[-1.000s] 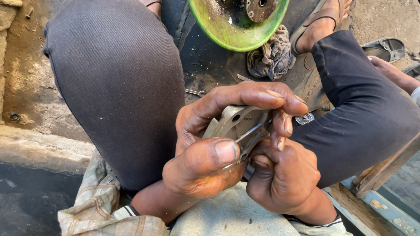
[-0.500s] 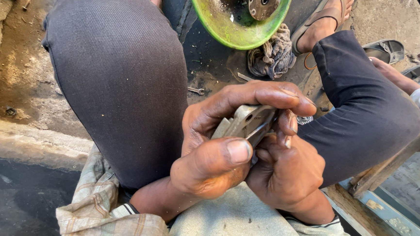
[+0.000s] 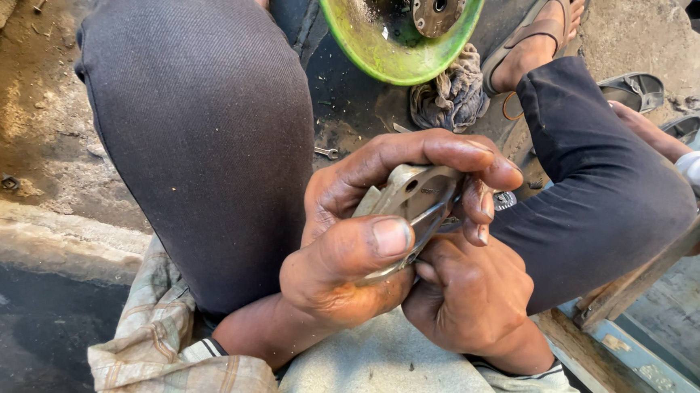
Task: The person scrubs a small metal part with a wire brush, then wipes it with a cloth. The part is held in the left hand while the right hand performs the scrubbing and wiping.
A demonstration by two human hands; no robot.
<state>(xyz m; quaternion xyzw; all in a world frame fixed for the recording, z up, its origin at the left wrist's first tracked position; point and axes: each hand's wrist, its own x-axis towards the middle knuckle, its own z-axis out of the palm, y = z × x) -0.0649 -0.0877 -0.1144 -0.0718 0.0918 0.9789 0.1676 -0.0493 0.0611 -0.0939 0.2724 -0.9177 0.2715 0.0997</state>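
Metal plate (image 3: pixel 415 196) sits clamped in left hand (image 3: pixel 353 253) grip — right hand (image 3: pixel 469 294) pinches its lower edge.

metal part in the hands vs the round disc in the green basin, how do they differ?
1. The metal part is held up between left hand and right hand; the round disc lies in the green basin.
2. The metal part looks pale grey; the round disc looks rusty brown.
3. Fingers cover much of the metal part; the round disc shows whole.

Both are flat metal with holes.
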